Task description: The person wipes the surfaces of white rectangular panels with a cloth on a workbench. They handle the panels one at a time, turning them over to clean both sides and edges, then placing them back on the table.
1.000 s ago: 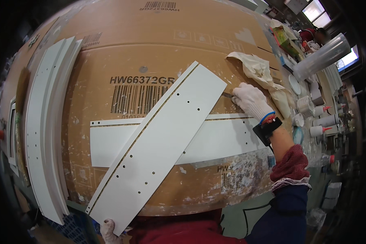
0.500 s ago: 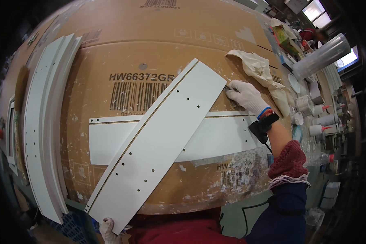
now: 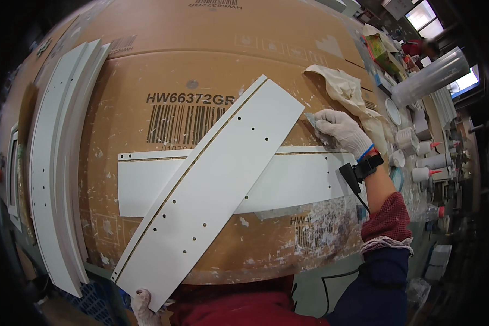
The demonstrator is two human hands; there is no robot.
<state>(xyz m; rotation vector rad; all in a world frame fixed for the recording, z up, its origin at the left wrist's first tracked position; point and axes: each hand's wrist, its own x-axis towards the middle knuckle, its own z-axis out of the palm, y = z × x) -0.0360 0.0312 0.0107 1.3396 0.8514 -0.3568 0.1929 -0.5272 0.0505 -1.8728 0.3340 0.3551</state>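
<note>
A white drilled panel (image 3: 217, 179) with a narrow groove along one long edge lies slantwise over a second white panel (image 3: 304, 176). Its near end is gripped by my gloved left hand (image 3: 145, 308), the thumb on top and the other fingers mostly out of sight. My gloved right hand (image 3: 342, 130) is just right of the slanted panel's far end, apart from it. Pinched in those fingers is a small grey-blue flat piece (image 3: 311, 119); its exact kind is unclear.
Cardboard (image 3: 146, 70) covers the table. Several white panels (image 3: 60, 163) are stacked at the left. A cream cloth (image 3: 345, 92) lies at the far right, near a clear plastic roll (image 3: 432, 76) and glue bottles (image 3: 424, 174). A person in red (image 3: 413, 47) is in the background.
My right hand has drawn slightly right, away from the panel's far end, and the grey-blue piece now shows more. My left hand keeps its grip on the near end.
</note>
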